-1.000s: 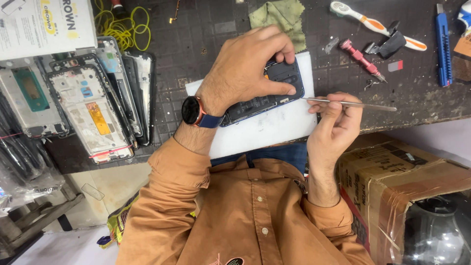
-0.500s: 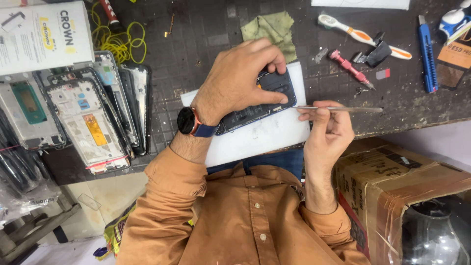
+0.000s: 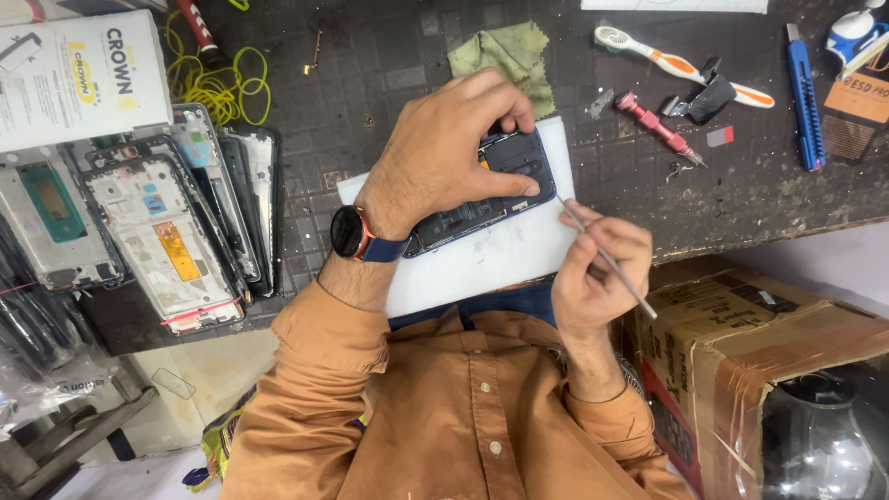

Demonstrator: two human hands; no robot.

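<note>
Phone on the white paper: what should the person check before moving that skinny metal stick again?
1. Phone held steady: left hand presses it down. Ok.
2. Phone lying on the white sheet, not the dark mat: ok.
3. Metal stick firmly pinched: right hand has fingers closed around it. Ok.
4. Stick's tip touching the phone's edge: it is close beside the corner, contact cannot tell.
5. Phone's inside all in sight: not ok, the left hand covers much of it.
</note>
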